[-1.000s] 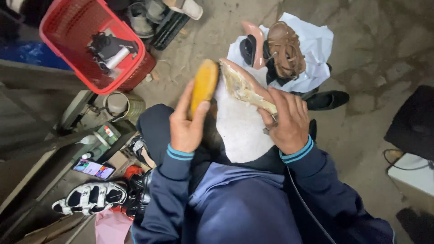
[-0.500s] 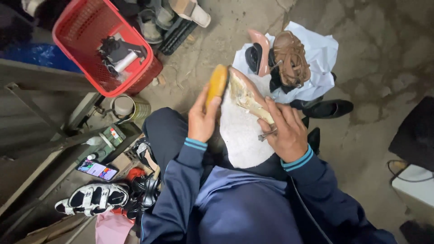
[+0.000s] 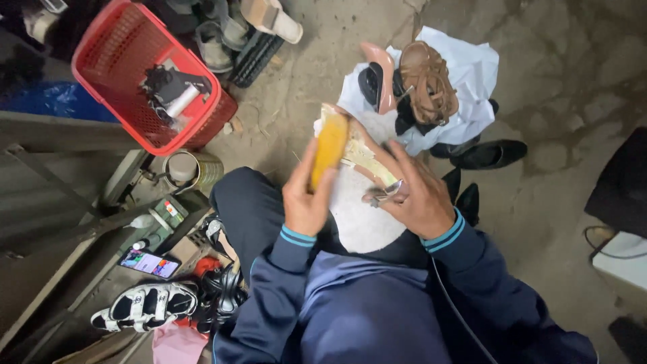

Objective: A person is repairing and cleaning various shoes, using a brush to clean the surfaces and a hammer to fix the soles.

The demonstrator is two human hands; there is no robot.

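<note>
1. Sitting on the cracked concrete floor, we have a white cloth spread over our lap and a beige shoe sole resting on it, propped up between our hands.
2. We judge the work to be mid-way: the sole is bare and apart from any upper, so the surface treatment looks to be in hand and the joining is not yet done. Other shoes wait on a white sheet ahead of us, among them a pink heel and a brown strappy sandal.
3. Our right hand steadies the sole from the side, fingers spread and closed around a small metal tool.
4. Our left hand clasps a yellow block, probably a brush or rubbing block, pressed against the sole's near edge.
5. Compared with half a second ago, the yellow block sits lower and closer to the sole, and the red basket keeps its place at upper left.
</note>
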